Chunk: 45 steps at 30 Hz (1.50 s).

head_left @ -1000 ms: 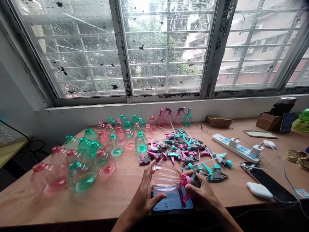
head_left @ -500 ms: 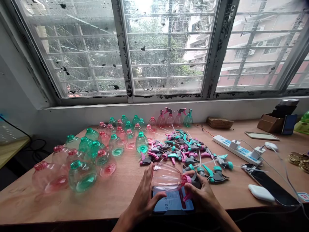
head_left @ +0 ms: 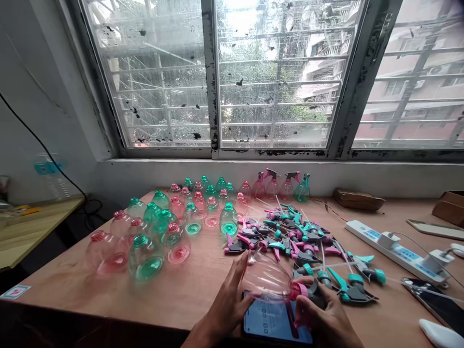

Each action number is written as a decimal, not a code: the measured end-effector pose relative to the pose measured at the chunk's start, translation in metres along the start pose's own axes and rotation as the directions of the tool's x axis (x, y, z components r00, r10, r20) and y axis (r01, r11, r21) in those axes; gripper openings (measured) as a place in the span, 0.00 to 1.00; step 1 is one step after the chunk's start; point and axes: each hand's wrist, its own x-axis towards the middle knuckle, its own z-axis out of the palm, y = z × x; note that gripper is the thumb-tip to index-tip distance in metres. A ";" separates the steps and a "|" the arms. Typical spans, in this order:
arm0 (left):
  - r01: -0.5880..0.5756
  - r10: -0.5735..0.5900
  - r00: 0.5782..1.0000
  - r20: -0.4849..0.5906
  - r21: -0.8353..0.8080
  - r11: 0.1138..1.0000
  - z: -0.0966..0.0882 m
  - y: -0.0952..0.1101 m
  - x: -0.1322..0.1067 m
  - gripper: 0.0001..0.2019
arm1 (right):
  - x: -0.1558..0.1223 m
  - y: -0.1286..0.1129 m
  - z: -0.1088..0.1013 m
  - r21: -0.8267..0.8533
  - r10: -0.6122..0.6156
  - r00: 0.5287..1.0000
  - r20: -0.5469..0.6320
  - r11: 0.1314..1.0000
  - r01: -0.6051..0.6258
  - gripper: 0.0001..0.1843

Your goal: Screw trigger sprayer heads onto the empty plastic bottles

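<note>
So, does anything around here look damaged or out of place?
Yes: the window frame looks worn, its surface patchy with dark spots, and dark flecks mark the panes. On the table, the spray heads lie jumbled in a heap, messy beside the upright bottles. I see no spill.

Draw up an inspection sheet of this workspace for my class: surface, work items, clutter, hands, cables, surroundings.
Surface: wooden table, largely covered at centre.
Work items: pink bottle held tilted over, sprayer head at its neck, tightness unclear; open-necked bottles at left; loose sprayer heads piled mid-table; four bottles with sprayers standing at the back.
Clutter: lit phone below the pink bottle; power strip, dark phone and white case at right.
Hands: left hand holds the bottle's body; right hand grips the sprayer head.
Cables: white cable from a plug in the strip; black cable looped beyond the table's left edge.
Surroundings: barred window behind; side table at left.
</note>
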 end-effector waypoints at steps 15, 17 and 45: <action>-0.018 0.019 1.000 -0.016 0.085 0.996 0.002 0.000 0.000 0.45 | 0.002 -0.004 0.003 0.037 -0.015 0.996 -0.093 0.999 0.018 0.25; -0.016 0.016 1.000 -0.011 0.064 0.998 0.001 -0.001 -0.001 0.53 | 0.002 -0.004 0.003 0.009 -0.051 0.995 -0.083 0.999 0.052 0.24; 0.013 -0.011 1.000 0.026 -0.058 0.998 0.000 0.004 0.005 0.39 | 0.005 -0.013 -0.005 -0.111 -0.069 0.997 -0.024 0.992 0.065 0.20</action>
